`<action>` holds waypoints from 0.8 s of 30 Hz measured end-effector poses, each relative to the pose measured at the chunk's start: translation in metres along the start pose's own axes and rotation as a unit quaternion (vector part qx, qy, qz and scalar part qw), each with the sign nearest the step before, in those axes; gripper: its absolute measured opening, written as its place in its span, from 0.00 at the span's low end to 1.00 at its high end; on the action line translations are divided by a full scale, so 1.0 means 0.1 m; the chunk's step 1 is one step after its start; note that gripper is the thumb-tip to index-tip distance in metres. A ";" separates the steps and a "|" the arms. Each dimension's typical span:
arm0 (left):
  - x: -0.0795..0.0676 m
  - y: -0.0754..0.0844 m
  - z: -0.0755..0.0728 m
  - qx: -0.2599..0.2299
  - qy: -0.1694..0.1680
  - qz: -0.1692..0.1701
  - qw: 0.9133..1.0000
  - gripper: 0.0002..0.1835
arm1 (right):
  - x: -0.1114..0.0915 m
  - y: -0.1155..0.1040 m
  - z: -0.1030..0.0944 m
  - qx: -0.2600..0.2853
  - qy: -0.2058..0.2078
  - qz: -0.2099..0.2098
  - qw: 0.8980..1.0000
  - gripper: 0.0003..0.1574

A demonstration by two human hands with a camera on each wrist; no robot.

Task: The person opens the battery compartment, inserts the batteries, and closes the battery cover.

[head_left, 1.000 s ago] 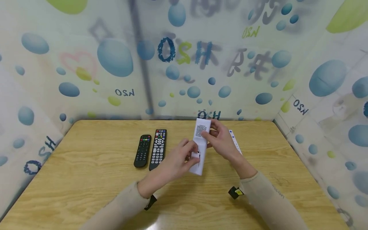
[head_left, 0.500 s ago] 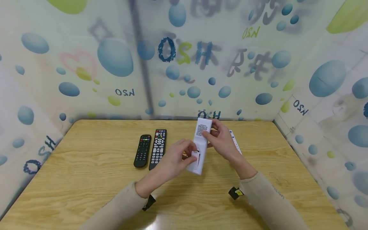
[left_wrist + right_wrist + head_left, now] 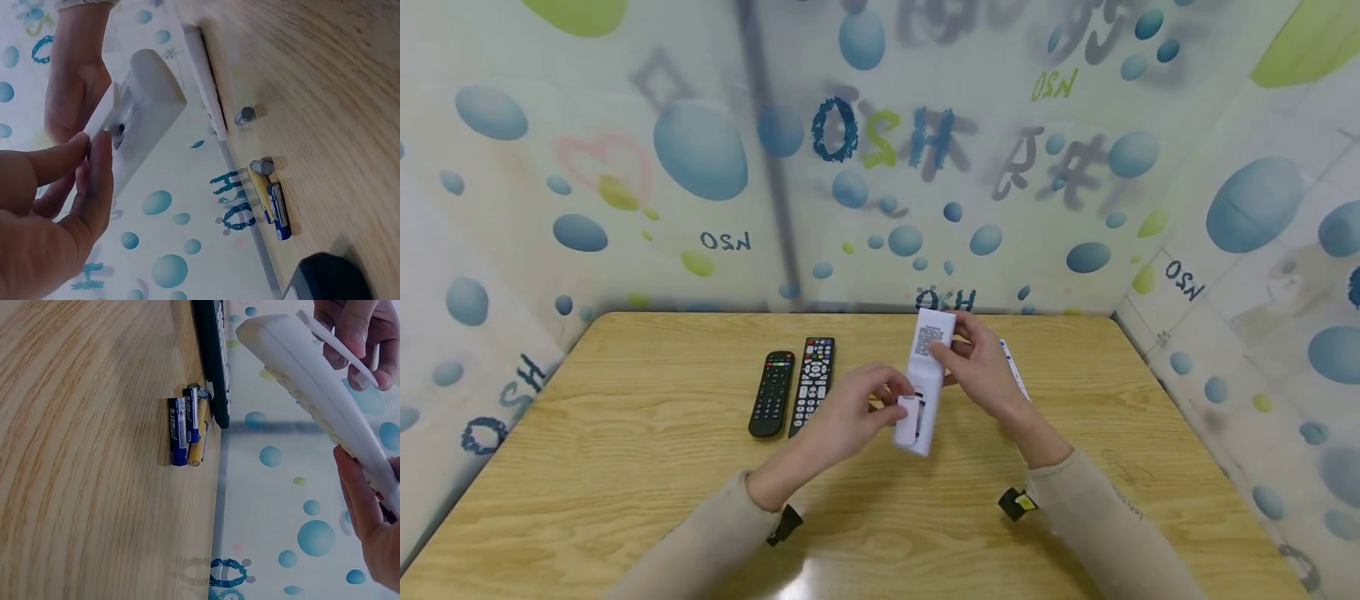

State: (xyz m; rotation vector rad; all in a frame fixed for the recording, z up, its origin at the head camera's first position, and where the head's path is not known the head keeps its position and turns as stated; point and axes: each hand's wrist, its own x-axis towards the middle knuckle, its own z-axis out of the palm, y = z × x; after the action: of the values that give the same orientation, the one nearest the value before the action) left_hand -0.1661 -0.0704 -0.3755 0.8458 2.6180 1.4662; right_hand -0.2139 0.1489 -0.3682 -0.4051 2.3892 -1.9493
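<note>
My right hand (image 3: 981,367) holds a white remote control (image 3: 929,373) by its upper end, its back turned up and a printed label showing. The thumb lies on the label. My left hand (image 3: 853,408) pinches the white battery cover (image 3: 907,421) between thumb and fingers. The cover stands tilted over the lower back, and a dark strip of the battery compartment (image 3: 921,415) shows beside it. In the right wrist view the cover (image 3: 337,347) is partly raised from the remote control (image 3: 325,387). How much of its edge still touches is hard to tell.
Two black remote controls (image 3: 772,393) lie left on the wooden table (image 3: 625,450). Another white remote control (image 3: 1015,371) lies behind the right hand. Several batteries (image 3: 178,432) are on the table past the held remote control, some standing, as the left wrist view shows (image 3: 279,212).
My left hand has lifted the battery cover away from the remote control's back, and more of the compartment shows. The remote control has shifted slightly right; the right hand keeps its grip.
</note>
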 end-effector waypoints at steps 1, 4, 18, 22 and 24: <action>0.00 0.00 -0.01 0.002 -0.004 -0.001 1.000 0.10 | 0.00 0.01 -0.01 -0.003 0.003 0.003 1.000 0.30; -0.01 -0.01 -0.04 0.008 -0.014 -0.006 1.000 0.10 | -0.01 0.02 -0.03 -0.011 0.010 0.006 1.000 0.30; -0.04 -0.15 -0.09 0.056 -0.075 -0.014 0.996 0.10 | -0.03 0.05 -0.13 -0.031 0.018 -0.005 0.999 0.30; -0.03 -0.19 -0.09 0.080 -0.117 -0.035 0.989 0.10 | -0.03 0.05 -0.15 -0.030 0.016 -0.005 0.999 0.30; -0.03 -0.21 -0.08 0.093 -0.145 -0.044 0.984 0.10 | -0.03 0.05 -0.16 -0.035 0.015 -0.005 0.999 0.30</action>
State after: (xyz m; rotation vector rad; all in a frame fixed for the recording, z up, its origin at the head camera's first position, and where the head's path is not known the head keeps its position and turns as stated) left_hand -0.1757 -0.0871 -0.3885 0.8712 2.5581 1.0023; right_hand -0.2153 0.1654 -0.3704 -0.3927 2.4854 -1.8926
